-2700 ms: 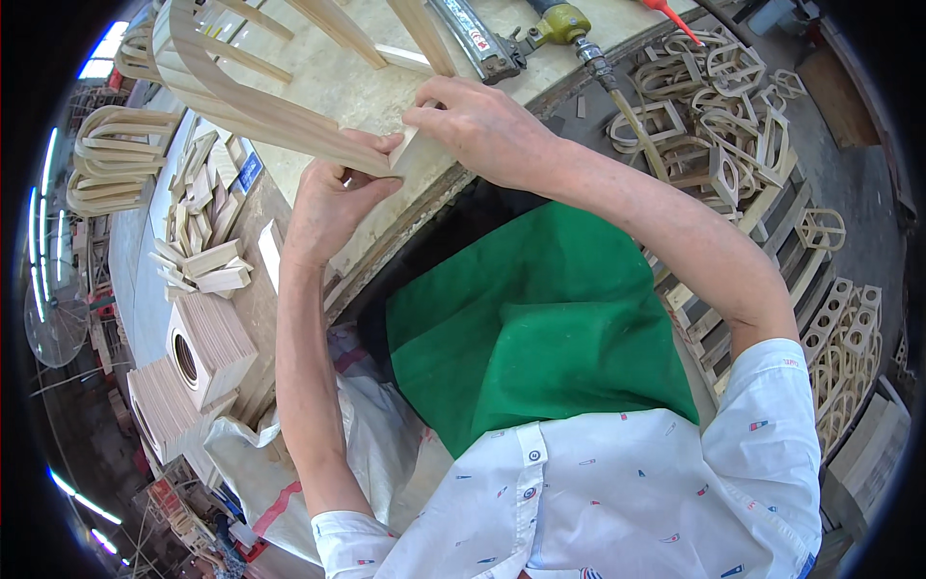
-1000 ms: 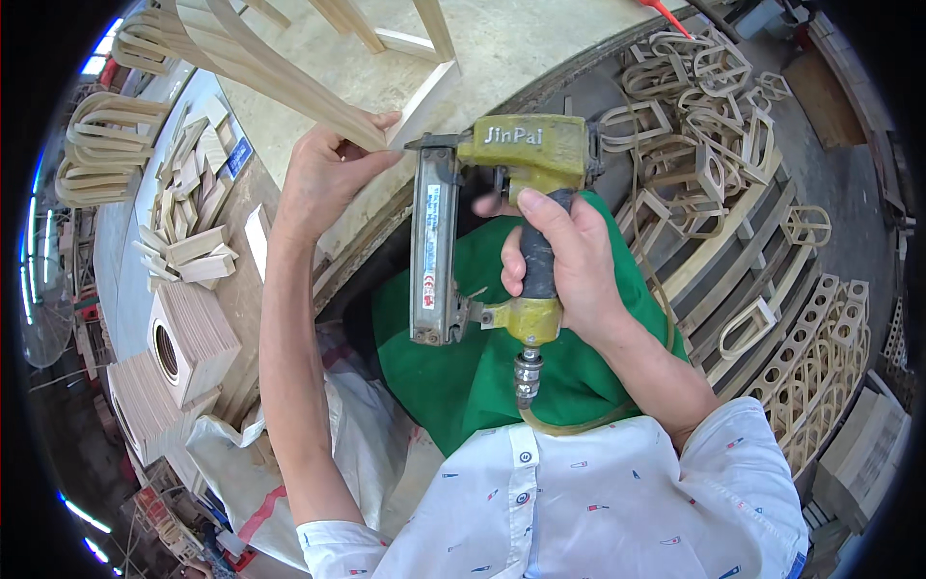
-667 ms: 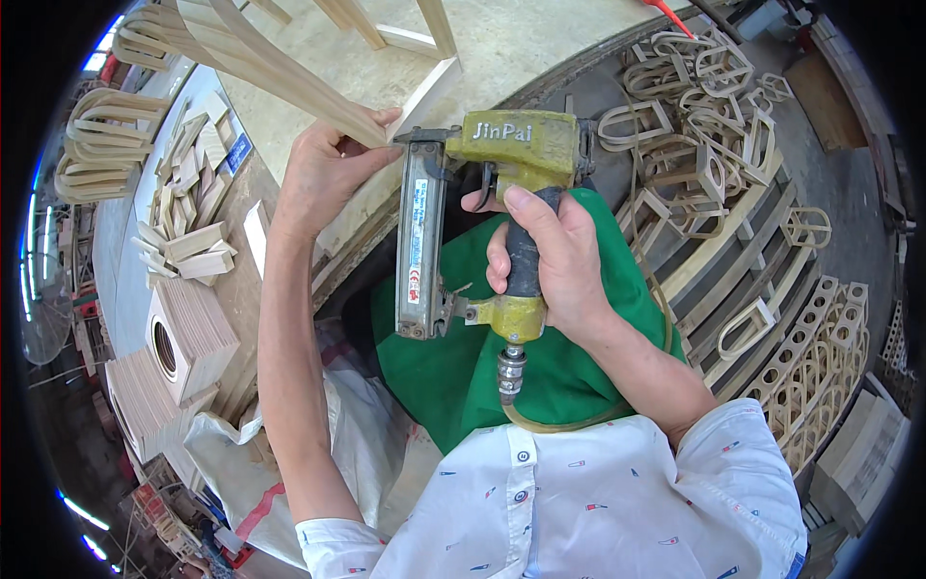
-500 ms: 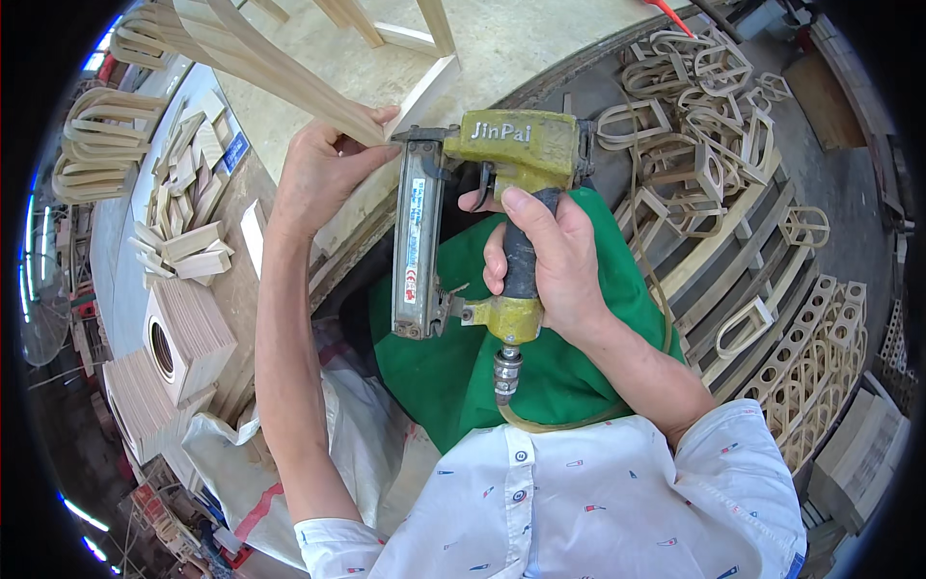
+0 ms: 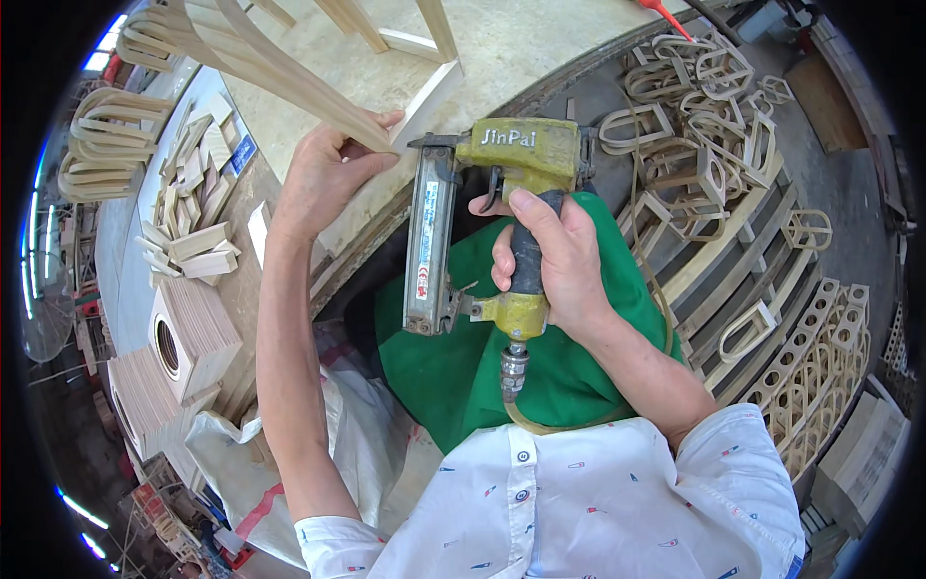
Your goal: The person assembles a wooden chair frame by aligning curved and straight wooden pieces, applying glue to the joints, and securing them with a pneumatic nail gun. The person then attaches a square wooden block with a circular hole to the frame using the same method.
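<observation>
We have our left hand (image 5: 323, 179) at the near edge of the bench (image 5: 526, 43), its grip narrow, thumb and fingers pinched about the near end of the curved wooden frame (image 5: 307, 89), right where a pale strip (image 5: 431, 96) meets it at a corner. The frame rises from there toward the far left, and the strip runs off to the far right to join another leg. Our right hand (image 5: 559, 256) has its grip wrapped about the dark handle of the nail gun (image 5: 526, 150), the index finger out by the trigger. The gun stands upright with its nose pointing left, just beside the corner that our left hand pinches; whether the tip touches the wood we cannot tell. Its body hides part of the bench edge, and our left fingers cover some of the joint. A hose (image 5: 550, 427) curves from the gun's base across our green apron (image 5: 458, 372). On the left lie a pile of offcuts (image 5: 198, 241) and, nearer, stacked boards (image 5: 204, 333) with a round hole, beside a white sack (image 5: 227, 454). Farther left stand bent loops (image 5: 108, 145). Right of the bench, more small frames (image 5: 709, 174) are heaped on a slatted pallet (image 5: 719, 265).
</observation>
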